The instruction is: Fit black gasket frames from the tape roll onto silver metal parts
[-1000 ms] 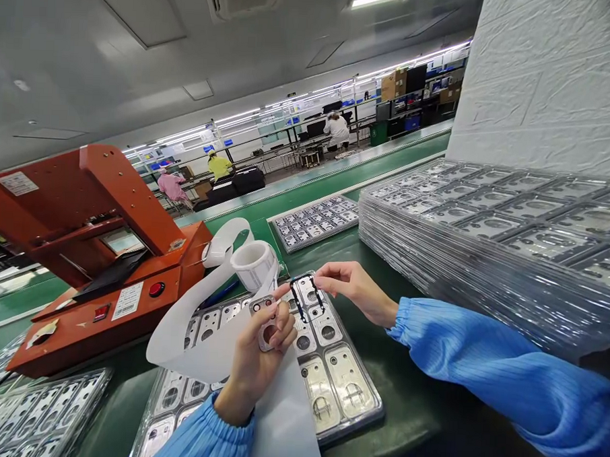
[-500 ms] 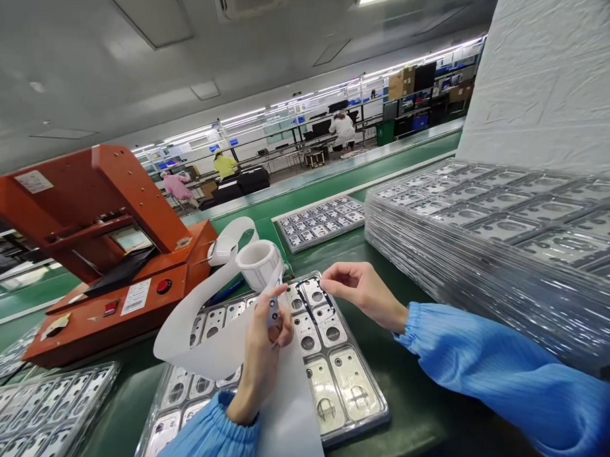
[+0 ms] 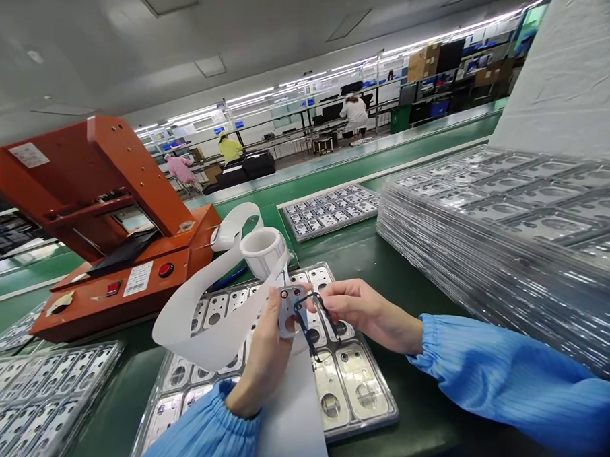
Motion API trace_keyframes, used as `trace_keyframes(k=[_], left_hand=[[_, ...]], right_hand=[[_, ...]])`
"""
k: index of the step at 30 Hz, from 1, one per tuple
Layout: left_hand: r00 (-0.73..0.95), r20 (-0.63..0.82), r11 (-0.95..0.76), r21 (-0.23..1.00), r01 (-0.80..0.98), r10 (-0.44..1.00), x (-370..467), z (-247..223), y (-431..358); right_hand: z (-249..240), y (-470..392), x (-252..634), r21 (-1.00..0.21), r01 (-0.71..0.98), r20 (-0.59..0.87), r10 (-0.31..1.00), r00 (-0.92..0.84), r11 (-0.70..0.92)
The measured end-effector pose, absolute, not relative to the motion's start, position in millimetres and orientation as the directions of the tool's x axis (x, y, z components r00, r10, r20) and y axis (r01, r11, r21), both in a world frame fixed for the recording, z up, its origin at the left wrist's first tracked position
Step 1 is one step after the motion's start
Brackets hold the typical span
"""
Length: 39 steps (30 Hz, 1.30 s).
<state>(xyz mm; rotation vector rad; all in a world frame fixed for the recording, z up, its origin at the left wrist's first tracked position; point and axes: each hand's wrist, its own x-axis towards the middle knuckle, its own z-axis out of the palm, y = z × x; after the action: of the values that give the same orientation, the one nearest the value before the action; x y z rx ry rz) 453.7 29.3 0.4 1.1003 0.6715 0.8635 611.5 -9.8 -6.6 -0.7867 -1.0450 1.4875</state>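
Left hand (image 3: 265, 348) is clamped on a small grey metal plate (image 3: 287, 308), held upright by thumb and fingers above the tray. Right hand (image 3: 358, 305) is pinched on a thin black frame (image 3: 315, 318), a flat rectangular loop, limp-looking.

Change: half a second ago the two hands were apart, the frame out over the tray's far pockets and the plate seen edge-on. Now the plate's face is turned up and the frame's near end touches its right edge. Judgement: the frame is being lined up on the plate; seating not yet done.

Under the hands: a clear moulded plastic tray (image 3: 377, 420), glossy, with rows of pockets, each holding a similar plate with round holes. White backing paper (image 3: 189, 324), smooth and matt, curls from a small roll (image 3: 263, 250) and lies over the tray's middle.

Left: orange metal press (image 3: 107, 247), lid raised, red button. Right: tall stack of clear trays (image 3: 510, 258). Bench (image 3: 417, 429) surface is dark green, slightly sheened.
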Motion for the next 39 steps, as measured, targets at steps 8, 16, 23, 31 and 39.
trace_keyframes(k=[8,16,23,31,39], left_hand=[[0.426,-0.102,0.110,0.994,0.006,0.899,451,-1,30],[0.432,-0.135,0.175,0.983,-0.054,0.892,453,-2,29],[0.497,-0.096,0.177,0.977,-0.119,0.862,453,1,25],[0.633,0.036,0.041,0.993,-0.108,0.774,452,2,24],[0.652,0.055,-0.059,0.998,-0.015,0.756,452,4,23]], right_hand=[[-6,-14,615,-0.859,-0.509,0.151,0.930,-0.335,-0.044],[-13,-14,617,-0.828,-0.560,0.170,0.938,-0.302,-0.030],[-17,-9,614,-0.899,-0.427,0.189,0.963,-0.191,0.092],[-12,-8,613,-0.886,-0.401,0.277,0.959,-0.052,0.234],[-10,-11,617,-0.893,-0.180,0.408,0.911,0.062,0.412]])
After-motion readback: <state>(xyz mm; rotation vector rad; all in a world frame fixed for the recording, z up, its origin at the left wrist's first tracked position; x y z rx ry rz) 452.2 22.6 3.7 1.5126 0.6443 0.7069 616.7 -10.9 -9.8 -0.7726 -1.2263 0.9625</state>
